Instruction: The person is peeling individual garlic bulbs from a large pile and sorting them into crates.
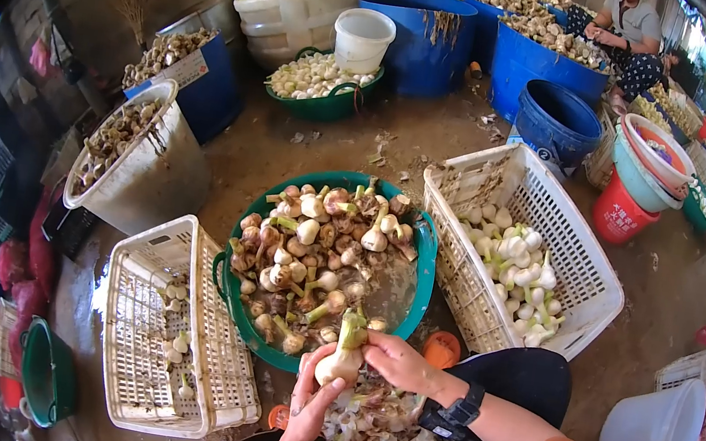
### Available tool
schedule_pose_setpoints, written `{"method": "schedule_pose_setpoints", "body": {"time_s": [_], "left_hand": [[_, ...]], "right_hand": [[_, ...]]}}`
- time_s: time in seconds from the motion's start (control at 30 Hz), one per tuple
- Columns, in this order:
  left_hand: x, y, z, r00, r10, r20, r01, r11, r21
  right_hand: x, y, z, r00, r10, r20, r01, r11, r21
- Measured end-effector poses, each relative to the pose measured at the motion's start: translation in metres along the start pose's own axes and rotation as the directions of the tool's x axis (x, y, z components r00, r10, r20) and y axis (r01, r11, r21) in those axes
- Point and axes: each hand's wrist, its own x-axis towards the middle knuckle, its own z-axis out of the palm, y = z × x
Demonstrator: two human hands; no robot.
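Note:
My left hand (309, 394) is closed around a garlic bulb (341, 362), its green-tinged stem pointing up. At the bulb's neck, my right hand (397, 360) pinches the stem or outer skin; which of these I cannot tell. Just beyond them stands a green basin (424, 278), with many unpeeled, brownish garlic bulbs (307, 231) in murky water. Beneath my hands lies a heap of stripped garlic skins (381, 427). To the right, a white slotted crate (578, 306) holds pale, cleaned garlic bulbs (514, 257).
A second slotted crate (154, 362) at left holds a few bulbs. Behind it leans a pale tub (156, 172) of dried garlic. Blue barrels (417, 53) line the back, where another person (630, 29) sits. Stacked basins (644, 173) and a white bucket (649, 424) stand at right.

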Motion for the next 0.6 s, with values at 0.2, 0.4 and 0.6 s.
{"method": "schedule_pose_setpoints", "body": {"time_s": [0.2,0.4,0.6], "left_hand": [[0.005,-0.004,0.005,1.000,-0.014,0.010,0.013,0.999,0.030],[0.007,-0.009,0.008,0.976,-0.213,-0.051,0.175,0.898,-0.404],[0.003,-0.003,0.000,0.985,0.165,-0.045,-0.136,0.917,0.375]], "right_hand": [[0.009,0.010,0.001,0.969,0.205,0.140,-0.245,0.886,0.393],[0.010,0.014,0.006,0.983,0.183,0.023,-0.183,0.959,0.218],[0.006,0.013,0.011,0.974,0.225,0.036,-0.220,0.883,0.414]]}}
